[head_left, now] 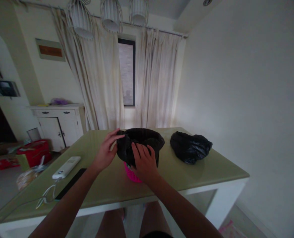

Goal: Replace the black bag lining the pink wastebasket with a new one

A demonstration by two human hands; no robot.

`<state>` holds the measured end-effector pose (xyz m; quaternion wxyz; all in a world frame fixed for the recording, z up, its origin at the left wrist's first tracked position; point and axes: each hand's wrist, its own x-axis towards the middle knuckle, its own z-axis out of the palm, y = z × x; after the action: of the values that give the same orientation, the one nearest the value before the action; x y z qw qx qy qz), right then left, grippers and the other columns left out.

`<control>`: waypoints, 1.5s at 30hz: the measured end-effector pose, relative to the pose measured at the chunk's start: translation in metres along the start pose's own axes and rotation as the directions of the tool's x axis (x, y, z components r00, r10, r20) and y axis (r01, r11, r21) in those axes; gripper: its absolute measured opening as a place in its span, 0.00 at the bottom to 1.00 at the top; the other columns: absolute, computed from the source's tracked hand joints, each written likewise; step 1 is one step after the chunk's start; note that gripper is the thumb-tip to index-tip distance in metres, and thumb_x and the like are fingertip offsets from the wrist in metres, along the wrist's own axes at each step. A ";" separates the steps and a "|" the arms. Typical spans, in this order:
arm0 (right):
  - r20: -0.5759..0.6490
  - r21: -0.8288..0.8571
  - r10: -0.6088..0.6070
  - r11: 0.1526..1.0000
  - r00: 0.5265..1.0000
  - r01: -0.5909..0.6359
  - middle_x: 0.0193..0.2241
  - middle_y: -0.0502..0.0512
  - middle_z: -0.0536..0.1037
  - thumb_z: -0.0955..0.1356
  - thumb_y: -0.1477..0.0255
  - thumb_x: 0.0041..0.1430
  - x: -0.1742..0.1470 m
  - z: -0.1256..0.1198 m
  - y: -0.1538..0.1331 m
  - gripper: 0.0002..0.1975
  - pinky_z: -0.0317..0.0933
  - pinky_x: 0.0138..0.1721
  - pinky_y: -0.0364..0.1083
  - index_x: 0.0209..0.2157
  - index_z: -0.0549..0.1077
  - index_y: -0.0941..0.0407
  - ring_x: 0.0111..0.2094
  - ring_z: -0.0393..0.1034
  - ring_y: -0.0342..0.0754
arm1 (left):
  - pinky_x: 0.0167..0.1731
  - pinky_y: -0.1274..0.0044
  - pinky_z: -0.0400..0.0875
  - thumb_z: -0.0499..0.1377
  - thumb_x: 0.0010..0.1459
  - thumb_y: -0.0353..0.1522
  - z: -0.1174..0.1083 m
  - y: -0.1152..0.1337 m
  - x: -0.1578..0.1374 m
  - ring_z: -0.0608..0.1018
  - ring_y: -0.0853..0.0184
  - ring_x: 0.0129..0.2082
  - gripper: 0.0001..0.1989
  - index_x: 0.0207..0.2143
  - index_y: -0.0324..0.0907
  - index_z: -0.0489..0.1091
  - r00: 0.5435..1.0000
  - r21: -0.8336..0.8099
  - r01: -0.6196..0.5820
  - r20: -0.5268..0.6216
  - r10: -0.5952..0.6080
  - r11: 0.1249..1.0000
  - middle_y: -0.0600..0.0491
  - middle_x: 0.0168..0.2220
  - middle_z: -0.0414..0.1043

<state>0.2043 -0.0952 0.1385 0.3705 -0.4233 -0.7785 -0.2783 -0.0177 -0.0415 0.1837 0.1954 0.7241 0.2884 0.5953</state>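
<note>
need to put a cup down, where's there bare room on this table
Bare top lies between the bin and the loose black bag, and along the near right edge of the table. The far left corner behind the left hand is bare too. It is crowded at near left: power bank, cable, dark phone. The right hand is on the bin liner.

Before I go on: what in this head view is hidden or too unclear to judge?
- Pink bin: mostly covered by the black liner and the right hand; its shape and contents are hidden.
- Left hand fingers: tips at the liner's rim; grip unclear.
- Second black bag: contents hidden by the opaque plastic.
- White device on the table: too small and dim to identify.
</note>
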 end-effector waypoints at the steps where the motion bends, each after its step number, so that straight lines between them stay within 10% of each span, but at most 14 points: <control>1: -0.002 0.006 -0.010 1.000 1.000 0.010 0.68 0.68 0.73 0.68 0.55 0.72 -0.002 0.000 0.000 0.42 0.45 0.71 0.62 0.77 0.57 0.61 0.66 0.65 0.61 | 0.76 0.54 0.57 0.62 0.64 0.30 -0.001 -0.002 -0.004 0.67 0.54 0.74 0.20 0.56 0.50 0.82 0.997 0.091 -0.052 0.059 0.047 0.994 0.47 0.73 0.68; 5: 0.017 0.040 -0.100 0.994 0.995 0.099 0.75 0.65 0.64 0.70 0.51 0.70 -0.014 0.007 0.000 0.47 0.44 0.74 0.63 0.80 0.52 0.57 0.73 0.58 0.64 | 0.78 0.54 0.51 0.63 0.63 0.31 -0.003 -0.007 -0.017 0.64 0.52 0.76 0.23 0.60 0.50 0.80 0.994 0.128 -0.010 0.106 -0.004 0.992 0.47 0.74 0.66; 12: -0.006 0.056 -0.242 0.969 0.970 0.242 0.69 0.53 0.73 0.65 0.73 0.77 -0.027 0.016 0.009 0.31 0.55 0.72 0.58 0.76 0.60 0.41 0.70 0.66 0.52 | 0.76 0.56 0.55 0.71 0.57 0.41 -0.012 -0.016 -0.018 0.74 0.48 0.66 0.16 0.48 0.52 0.86 0.982 0.067 0.157 0.095 -0.163 0.985 0.46 0.61 0.81; 19: -0.150 0.066 -0.370 0.921 0.917 0.383 0.61 0.61 0.81 0.65 0.75 0.76 -0.012 -0.006 0.017 0.23 0.60 0.66 0.56 0.69 0.69 0.57 0.64 0.71 0.53 | 0.63 0.62 0.68 0.60 0.65 0.42 0.008 -0.011 -0.012 0.79 0.51 0.54 0.13 0.44 0.48 0.81 0.995 0.197 0.097 0.007 -0.101 0.976 0.44 0.48 0.82; 26: 0.054 0.182 -0.017 0.983 0.998 0.007 0.57 0.70 0.81 0.67 0.55 0.74 0.002 -0.016 0.005 0.34 0.63 0.58 0.59 0.71 0.65 0.63 0.55 0.76 0.61 | 0.33 0.71 0.63 0.51 0.68 0.43 0.043 0.005 0.016 0.73 0.61 0.28 0.20 0.23 0.47 0.64 0.979 0.425 0.172 0.022 -0.200 0.889 0.54 0.23 0.68; 31: 0.336 0.135 0.313 0.917 0.888 -0.375 0.46 0.63 0.86 0.70 0.61 0.70 0.034 -0.036 0.004 0.21 0.65 0.50 0.53 0.59 0.75 0.58 0.48 0.81 0.59 | 0.39 0.71 0.64 0.53 0.69 0.40 0.056 0.022 0.028 0.76 0.60 0.36 0.16 0.28 0.45 0.68 0.980 0.547 0.084 0.107 -0.168 0.833 0.51 0.31 0.75; 38: 0.437 0.018 0.369 0.908 0.820 -0.419 0.43 0.58 0.87 0.66 0.71 0.72 0.054 -0.048 0.026 0.11 0.65 0.41 0.48 0.50 0.79 0.52 0.43 0.82 0.55 | 0.35 0.70 0.63 0.52 0.72 0.39 0.061 0.023 0.016 0.81 0.56 0.34 0.20 0.31 0.44 0.79 0.941 0.722 0.017 0.223 -0.255 0.692 0.43 0.33 0.82; 45: 0.292 -0.034 0.197 0.980 0.936 -0.196 0.42 0.61 0.84 0.68 0.84 0.62 0.045 -0.054 0.125 0.15 0.69 0.51 0.56 0.45 0.81 0.56 0.48 0.79 0.57 | 0.33 0.69 0.60 0.50 0.73 0.43 0.051 0.032 0.011 0.84 0.51 0.36 0.25 0.33 0.44 0.83 0.930 0.795 0.013 0.213 -0.299 0.606 0.39 0.35 0.85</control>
<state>0.3140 -0.0545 0.2212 0.2755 -0.5364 -0.7782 -0.1757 0.0397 -0.0560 0.2008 -0.0428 0.7951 0.5448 0.2629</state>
